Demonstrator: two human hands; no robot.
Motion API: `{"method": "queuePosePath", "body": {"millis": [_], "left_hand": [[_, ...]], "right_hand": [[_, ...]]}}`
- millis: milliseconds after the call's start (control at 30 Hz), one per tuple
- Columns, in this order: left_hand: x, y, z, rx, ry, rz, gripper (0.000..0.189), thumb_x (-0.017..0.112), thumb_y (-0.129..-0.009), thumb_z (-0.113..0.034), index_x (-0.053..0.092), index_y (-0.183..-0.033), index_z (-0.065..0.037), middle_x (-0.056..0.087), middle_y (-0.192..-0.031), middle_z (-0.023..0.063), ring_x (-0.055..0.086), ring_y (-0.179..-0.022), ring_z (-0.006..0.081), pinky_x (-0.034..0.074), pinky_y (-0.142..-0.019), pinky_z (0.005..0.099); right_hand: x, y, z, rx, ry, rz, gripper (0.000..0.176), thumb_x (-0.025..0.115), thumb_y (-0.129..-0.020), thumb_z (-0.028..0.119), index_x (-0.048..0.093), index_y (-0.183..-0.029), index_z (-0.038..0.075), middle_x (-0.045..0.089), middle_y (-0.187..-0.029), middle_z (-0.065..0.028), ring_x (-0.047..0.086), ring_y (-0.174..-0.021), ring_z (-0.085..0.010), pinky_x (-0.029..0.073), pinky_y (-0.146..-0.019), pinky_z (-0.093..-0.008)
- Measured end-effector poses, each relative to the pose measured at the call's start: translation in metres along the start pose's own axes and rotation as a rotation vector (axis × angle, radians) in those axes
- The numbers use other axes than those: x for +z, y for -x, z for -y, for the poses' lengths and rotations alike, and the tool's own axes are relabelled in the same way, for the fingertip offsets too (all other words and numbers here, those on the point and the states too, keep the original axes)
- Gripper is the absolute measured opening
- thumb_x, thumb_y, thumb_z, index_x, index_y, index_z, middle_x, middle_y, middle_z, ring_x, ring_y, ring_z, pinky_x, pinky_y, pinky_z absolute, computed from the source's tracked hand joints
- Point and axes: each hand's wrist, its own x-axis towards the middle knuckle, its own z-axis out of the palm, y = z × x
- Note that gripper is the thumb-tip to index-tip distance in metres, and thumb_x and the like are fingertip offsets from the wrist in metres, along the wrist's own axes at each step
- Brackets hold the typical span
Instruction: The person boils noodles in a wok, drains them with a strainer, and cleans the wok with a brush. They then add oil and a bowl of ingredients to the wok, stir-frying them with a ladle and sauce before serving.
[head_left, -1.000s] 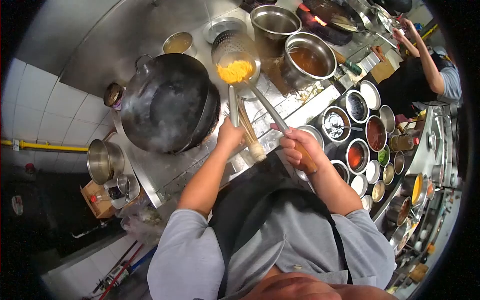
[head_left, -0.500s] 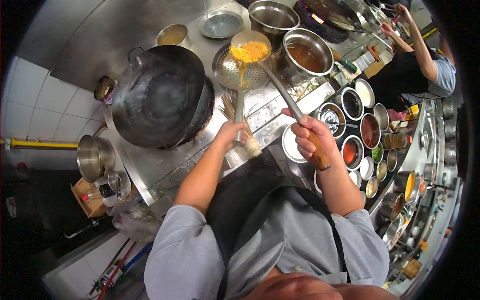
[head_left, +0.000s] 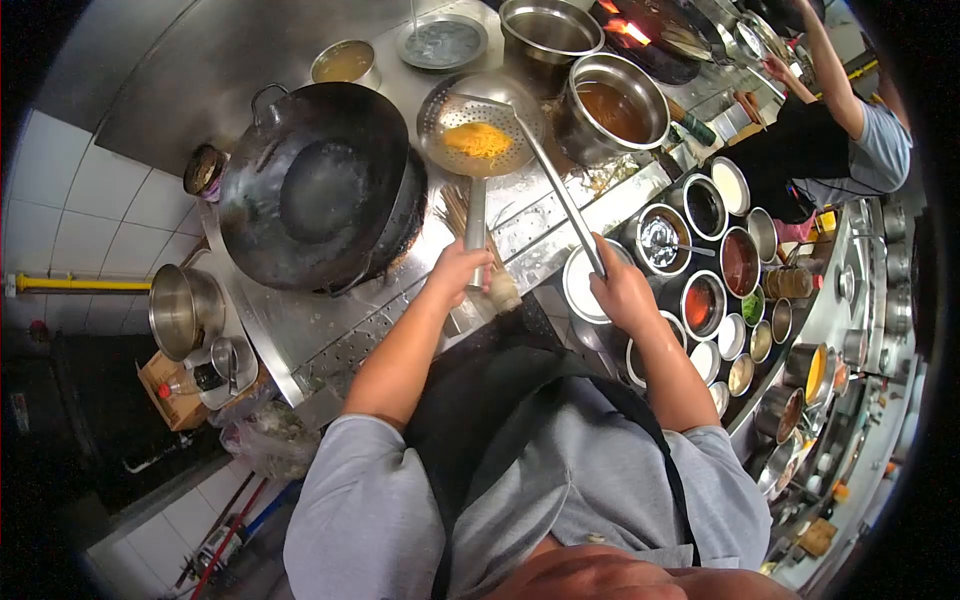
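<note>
My left hand (head_left: 462, 270) is closed round the handle of a perforated strainer (head_left: 440, 112). Yellow shredded food (head_left: 478, 141) lies in the strainer's bowl. My right hand (head_left: 616, 290) grips the metal handle of a ladle (head_left: 560, 190), whose head is turned edge-on over the strainer, above the food. To the left of the strainer sits a large black wok (head_left: 325, 190) with nothing in it.
Pots (head_left: 620, 110) and a metal plate (head_left: 442, 43) stand behind the strainer. Several seasoning containers (head_left: 703, 303) line the right side. A bamboo brush (head_left: 500, 290) lies by my left hand. Another person (head_left: 840, 130) works at the upper right, near a flame (head_left: 625, 30).
The ladle has turned over, and the yellow food has gone from it into the strainer. My right hand now grips the metal shaft, not the wooden end. The flame at the upper right is bigger.
</note>
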Motion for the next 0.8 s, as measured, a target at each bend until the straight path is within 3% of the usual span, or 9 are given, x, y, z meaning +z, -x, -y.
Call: {"method": "queuePosePath", "body": {"millis": [167,233,267,300,367,433,567,633,800], "left_hand": [[0.003,-0.005,-0.011,0.069,0.011,0.003,0.016,0.062,-0.085,-0.001,0.054,-0.099,-0.003,0.058,-0.077,0.0080,0.058,-0.060,0.0172,0.049,-0.047,0.0338],[0.007,-0.003,-0.024,0.197,-0.133,-0.023,0.022,0.063,-0.084,-0.004,0.052,-0.102,-0.002,0.059,-0.077,0.0092,0.061,-0.063,0.0185,0.051,-0.049,0.0350],[0.012,0.001,-0.030,0.199,-0.137,-0.022,0.022,0.063,-0.084,-0.004,0.052,-0.102,-0.002,0.059,-0.077,0.0092,0.061,-0.063,0.0185,0.051,-0.049,0.0350],[0.020,0.006,-0.037,0.256,-0.319,-0.136,0.026,0.063,-0.084,-0.006,0.050,-0.106,0.000,0.061,-0.077,0.0104,0.062,-0.058,0.0193,0.052,-0.048,0.0352],[0.022,0.003,-0.045,0.331,-0.513,-0.257,0.032,0.063,-0.083,-0.007,0.047,-0.109,0.001,0.063,-0.078,0.0117,0.063,-0.053,0.0200,0.053,-0.047,0.0354],[0.007,-0.017,-0.024,0.410,-0.877,-0.430,0.035,0.063,-0.081,-0.007,0.048,-0.111,0.004,0.063,-0.079,0.0147,0.065,-0.062,0.0211,0.054,-0.052,0.0377],[0.017,-0.012,-0.021,0.118,-0.514,-0.346,0.040,0.061,-0.082,-0.006,0.046,-0.118,0.004,0.064,-0.083,0.0169,0.064,-0.055,0.0225,0.052,-0.046,0.0375],[0.009,-0.015,-0.011,0.155,-0.494,-0.321,0.037,0.060,-0.083,-0.005,0.046,-0.116,0.003,0.061,-0.080,0.0151,0.061,-0.053,0.0217,0.051,-0.043,0.0373],[-0.002,-0.020,-0.005,-0.027,-0.120,-0.084,0.023,0.059,-0.084,-0.003,0.050,-0.105,-0.002,0.056,-0.076,0.0095,0.058,-0.055,0.0209,0.050,-0.044,0.0373]], "right_hand": [[-0.002,0.007,0.006,0.001,-0.020,-0.126,0.065,0.058,-0.089,0.015,0.036,-0.150,0.015,0.067,-0.101,-0.0283,0.062,-0.097,-0.0482,0.049,-0.084,-0.0510],[-0.006,0.006,0.020,0.034,-0.244,-0.187,0.062,0.059,-0.092,0.017,0.036,-0.150,0.015,0.068,-0.092,-0.0265,0.068,-0.084,-0.0411,0.052,-0.076,-0.0462],[-0.017,0.008,0.040,0.181,-0.443,-0.094,0.059,0.059,-0.094,0.014,0.038,-0.149,0.011,0.065,-0.077,-0.0173,0.066,-0.061,-0.0279,0.052,-0.058,-0.0389],[-0.022,0.008,0.045,0.177,-0.450,-0.100,0.059,0.059,-0.094,0.014,0.038,-0.149,0.011,0.065,-0.077,-0.0173,0.066,-0.061,-0.0279,0.052,-0.058,-0.0389],[-0.028,0.003,0.052,0.195,-1.129,0.153,0.052,0.056,-0.096,0.012,0.042,-0.145,0.007,0.053,-0.064,-0.0036,0.052,-0.046,-0.0131,0.045,-0.043,-0.0284],[-0.034,0.004,0.068,0.188,-1.251,0.224,0.049,0.055,-0.097,0.014,0.043,-0.144,0.006,0.051,-0.065,-0.0023,0.049,-0.044,-0.0121,0.043,-0.041,-0.0268],[-0.022,0.003,0.069,0.171,-1.584,0.451,0.046,0.050,-0.100,0.021,0.043,-0.141,0.003,0.046,-0.069,0.0019,0.040,-0.041,-0.0081,0.036,-0.036,-0.0219],[-0.016,0.000,0.063,0.240,-1.819,0.578,0.043,0.054,-0.098,0.023,0.048,-0.135,0.003,0.047,-0.070,0.0030,0.042,-0.046,-0.0093,0.037,-0.041,-0.0261],[-0.019,0.011,0.062,0.384,-1.922,0.605,0.044,0.054,-0.097,0.022,0.047,-0.137,0.003,0.047,-0.071,0.0048,0.042,-0.046,-0.0073,0.034,-0.040,-0.0228]]}}
